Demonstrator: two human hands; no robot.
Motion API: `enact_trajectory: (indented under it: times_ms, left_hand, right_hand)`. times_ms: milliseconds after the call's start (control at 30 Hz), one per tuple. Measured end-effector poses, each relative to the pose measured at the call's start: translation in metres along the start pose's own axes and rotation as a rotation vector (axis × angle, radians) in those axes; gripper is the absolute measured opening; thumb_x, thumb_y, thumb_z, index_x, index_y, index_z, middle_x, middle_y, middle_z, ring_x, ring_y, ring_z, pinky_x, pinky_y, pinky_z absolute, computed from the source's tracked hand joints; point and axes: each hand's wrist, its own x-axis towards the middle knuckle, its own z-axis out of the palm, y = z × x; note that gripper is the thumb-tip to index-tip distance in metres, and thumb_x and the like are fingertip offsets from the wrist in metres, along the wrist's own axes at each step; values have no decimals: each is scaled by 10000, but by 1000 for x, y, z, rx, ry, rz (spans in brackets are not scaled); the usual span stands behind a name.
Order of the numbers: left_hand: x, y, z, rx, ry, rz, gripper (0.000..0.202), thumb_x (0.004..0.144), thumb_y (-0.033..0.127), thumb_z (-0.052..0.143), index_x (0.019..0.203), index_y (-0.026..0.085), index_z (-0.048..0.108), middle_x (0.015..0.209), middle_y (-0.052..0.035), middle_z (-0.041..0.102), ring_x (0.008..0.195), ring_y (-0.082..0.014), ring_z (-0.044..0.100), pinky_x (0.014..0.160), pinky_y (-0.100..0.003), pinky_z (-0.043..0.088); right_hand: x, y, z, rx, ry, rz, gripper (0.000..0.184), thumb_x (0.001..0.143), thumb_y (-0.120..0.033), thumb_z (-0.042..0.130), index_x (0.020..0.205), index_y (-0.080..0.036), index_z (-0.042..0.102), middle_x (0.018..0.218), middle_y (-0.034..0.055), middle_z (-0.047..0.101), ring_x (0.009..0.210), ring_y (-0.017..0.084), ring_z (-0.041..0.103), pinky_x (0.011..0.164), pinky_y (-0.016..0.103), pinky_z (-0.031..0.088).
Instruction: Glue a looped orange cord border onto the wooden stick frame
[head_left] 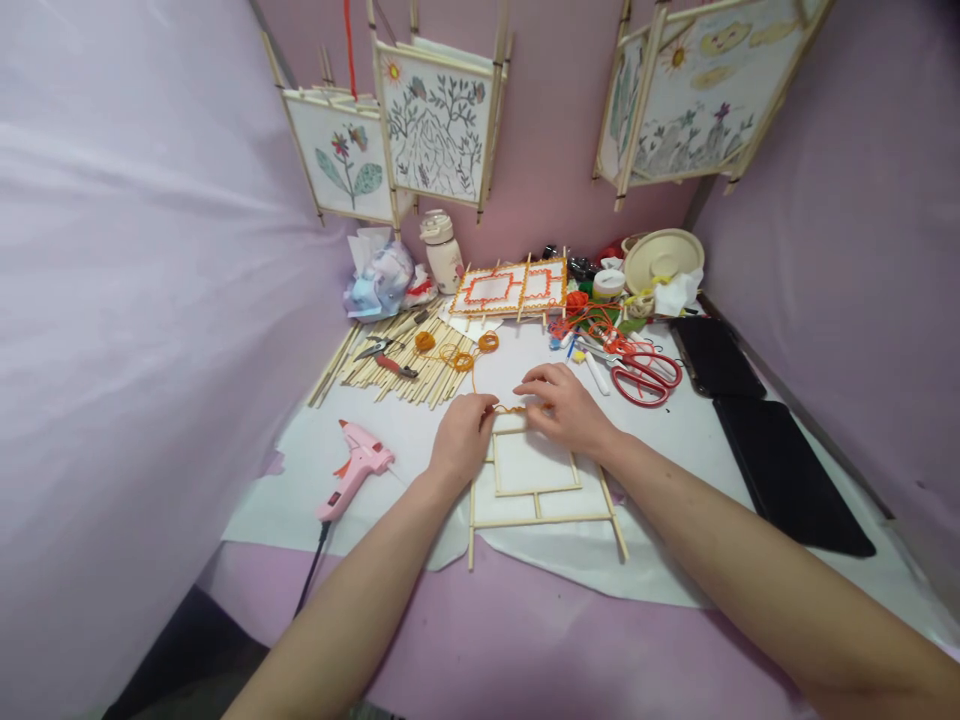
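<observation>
A bare wooden stick frame (536,478) lies flat on white paper (390,470) in front of me. My left hand (461,435) rests on its upper left corner, fingers pinched on an orange cord (510,408) that runs along the frame's top bar. My right hand (566,400) lies over the top bar on the right, fingers curled and pressing the same cord. The cord trails back to orange coils (457,358) farther away.
A pink glue gun (352,470) lies left of the frame. Behind are a pile of wooden sticks (390,365) with pliers (386,357), a finished cord-wrapped frame (514,288), red scissors (645,375), a bottle (442,250), a bowl (664,255). Two black trays (780,470) sit right. Painted lanterns (439,125) hang above.
</observation>
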Motion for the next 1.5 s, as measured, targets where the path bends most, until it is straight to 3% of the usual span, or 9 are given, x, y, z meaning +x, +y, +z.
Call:
enact_trajectory:
  times_ms: [400,667,833,933,1067,1167,1300,1367,1500]
  left_hand:
    - [4,2,-2,-34,128,215,377,865,9,367,1183,145,517,1115,-117,612,1064,-227,533,943,-402,455]
    - [3,1,3,-167,219,181,660,683,-33,356,1310,174,353,1295,-137,494,1260,-227,443,1067,-472,381]
    - [2,7,-2,-157,187,220,581,687,-33,370,1229,168,426,1232,-132,532,1204,-225,483,1037,-454,414]
    - [2,11,-4,-118,82,283,442,723,-20,379,1097,175,513,1141,-123,583,1153,-240,508,987,-455,446]
    - [3,15,-5,-124,-23,351,336,736,2,399,963,182,570,1004,-103,630,1091,-248,529,955,-448,464]
    - [3,15,-6,-130,-26,383,317,757,17,411,970,179,580,1043,-110,624,1102,-243,530,967,-445,459]
    - [0,14,-8,-42,202,233,293,843,79,439,1076,196,573,1255,-125,544,1250,-266,444,1037,-499,377]
    - [0,12,-7,8,267,104,232,882,125,471,1068,204,583,1192,-112,575,1185,-263,484,997,-475,387]
    - [2,8,-4,72,158,-24,116,892,171,552,956,204,643,1028,-80,635,1027,-256,537,897,-439,387]
  right_hand:
    - [26,-14,4,-11,-267,124,363,790,-81,498,1120,-168,623,1102,86,663,1027,233,527,916,399,417]
    - [44,-22,29,240,-191,383,381,690,-196,668,1053,-196,554,987,26,684,905,170,611,803,320,460]
    - [52,-13,34,461,-114,524,239,758,-108,513,980,-167,583,932,40,707,836,130,636,781,272,480]
    - [59,-10,31,576,-120,629,165,830,-181,464,880,-169,621,842,37,715,770,139,643,713,263,493]
    - [67,-21,30,669,-273,663,164,777,-335,633,769,-172,646,695,14,688,677,163,635,610,262,488]
    - [71,-27,30,777,-177,675,165,693,-216,695,839,-179,628,746,7,710,693,150,647,625,250,497]
    - [64,-13,25,680,121,646,166,712,-206,663,862,-181,597,753,13,717,725,146,664,706,272,510]
    - [54,2,21,552,149,620,184,714,-214,650,890,-183,605,732,10,714,713,156,664,706,289,506]
    - [33,24,15,368,143,593,191,761,-195,567,946,-189,611,763,11,718,731,164,662,723,311,495]
